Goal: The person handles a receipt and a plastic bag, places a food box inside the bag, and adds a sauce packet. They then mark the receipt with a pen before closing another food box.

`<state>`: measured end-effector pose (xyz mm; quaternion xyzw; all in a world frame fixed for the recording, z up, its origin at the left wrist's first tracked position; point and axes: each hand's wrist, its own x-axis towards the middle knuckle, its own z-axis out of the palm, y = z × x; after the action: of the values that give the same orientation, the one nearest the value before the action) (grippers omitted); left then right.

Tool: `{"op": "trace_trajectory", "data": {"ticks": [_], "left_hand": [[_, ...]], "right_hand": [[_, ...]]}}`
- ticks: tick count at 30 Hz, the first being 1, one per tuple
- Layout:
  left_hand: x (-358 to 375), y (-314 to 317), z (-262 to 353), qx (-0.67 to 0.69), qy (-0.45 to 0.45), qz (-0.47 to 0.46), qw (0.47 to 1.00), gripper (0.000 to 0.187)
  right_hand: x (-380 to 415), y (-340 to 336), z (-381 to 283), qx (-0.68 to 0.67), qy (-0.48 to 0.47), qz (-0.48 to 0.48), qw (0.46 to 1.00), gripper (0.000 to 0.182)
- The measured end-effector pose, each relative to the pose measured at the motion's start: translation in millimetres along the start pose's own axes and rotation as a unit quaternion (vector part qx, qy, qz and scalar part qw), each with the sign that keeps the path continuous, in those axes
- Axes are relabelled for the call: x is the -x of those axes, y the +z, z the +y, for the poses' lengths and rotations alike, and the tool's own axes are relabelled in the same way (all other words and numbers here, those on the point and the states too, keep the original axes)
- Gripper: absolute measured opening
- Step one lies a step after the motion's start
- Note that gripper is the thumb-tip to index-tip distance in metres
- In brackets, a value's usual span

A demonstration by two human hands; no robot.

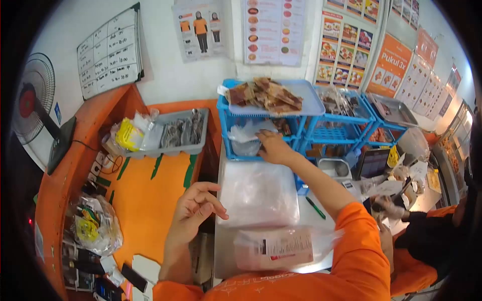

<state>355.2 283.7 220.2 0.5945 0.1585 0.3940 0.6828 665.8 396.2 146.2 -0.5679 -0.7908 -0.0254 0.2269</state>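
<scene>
Orange tabletop [138, 200]: one, at the left, with strips of green tape.
Pale tabletop [223, 256]: one, at the centre, running to the right.
Co-worker [424, 241]: one, at the right edge, dark and orange clothing, gloved hand over the work surface.
Blue rack [224, 120]: one, two levels, at the back of the pale tabletop; further blue racks to its right.
Whiteboard [110, 55]: one, handwritten, on the wall at the left, above the orange tabletop.
Grey bin [192, 149]: one, at the back of the orange tabletop, holding dark packets and a yellow packet [129, 135].
Light blue tray [312, 100]: one, on top of the blue rack, bearing a pile of brown, flat pieces [266, 95].
Stack of clear bags [258, 193]: flat, in front of the rack.
Labelled pack [276, 249]: one, in clear wrap, nearest the person's body.
Left hand [198, 205]: empty, fingers loosely curled, just beside the stack's left edge.
Right hand [273, 146]: in the rack's lower level, fingertips at the loose clear bags [246, 145]; whether they pinch the plastic cannot be told.
Green pen [316, 207]: one, right of the stack, lying aslant.
</scene>
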Motion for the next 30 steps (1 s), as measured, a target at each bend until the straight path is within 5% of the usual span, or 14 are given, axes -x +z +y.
{"op": "trace_trajectory", "data": {"ticks": [4,6,7,8,10,13,14,16,18,21,23,25,26,30], "left_hand": [[-3,-7,-26,-0.065,-0.006,0.027,0.998,0.033],[4,-13,-36,-0.068,-0.03,0.033,0.997,0.03],[8,-16,-42,-0.069,-0.057,0.04,0.995,0.027],[13,-22,-51,-0.056,-0.057,0.058,0.995,0.022],[22,-33,-64,-0.042,-0.057,0.091,0.993,0.02],[31,-41,-79,-0.022,-0.051,0.146,0.988,0.019],[32,-42,-81,-0.015,-0.047,0.171,0.984,0.018],[29,-39,-84,-0.034,-0.046,0.179,0.982,0.017],[24,-36,-89,-0.052,-0.051,0.184,0.98,0.017],[10,-33,-98,-0.038,-0.048,0.154,0.986,0.016],[-3,-31,-100,-0.085,-0.058,0.13,0.986,0.015],[-17,-34,-97,-0.087,-0.055,0.112,0.988,0.014],[-26,-37,-99,-0.093,-0.053,0.099,0.989,0.014],[-93,-51,-124,-0.12,-0.006,0.076,0.99,0.014]], "right_hand": [[-55,64,46,-0.026,0.037,0.032,0.998,0.048],[-80,77,80,0.193,0.018,-0.223,0.955,0.041],[-85,80,95,0.194,0.016,-0.224,0.955,0.041],[-85,80,110,0.156,0.123,-0.07,0.978,0.035],[-85,82,125,0.061,0.322,0.239,0.914,0.029],[-84,91,110,-0.004,0.299,0.382,0.874,0.024],[-92,92,97,0.094,0.352,0.229,0.903,0.023],[-99,90,62,0.075,0.285,0.028,0.955,0.028],[-97,112,54,-0.134,0.089,-0.101,0.982,0.038],[-116,153,93,-0.117,0.021,-0.136,0.984,0.049],[-100,89,59,-0.197,0.03,-0.169,0.965,0.048],[-82,64,45,-0.186,0.124,-0.02,0.974,0.043],[-75,62,44,-0.032,0.105,0.017,0.994,0.042],[-55,68,43,0.015,0.126,-0.108,0.986,0.041]]}}
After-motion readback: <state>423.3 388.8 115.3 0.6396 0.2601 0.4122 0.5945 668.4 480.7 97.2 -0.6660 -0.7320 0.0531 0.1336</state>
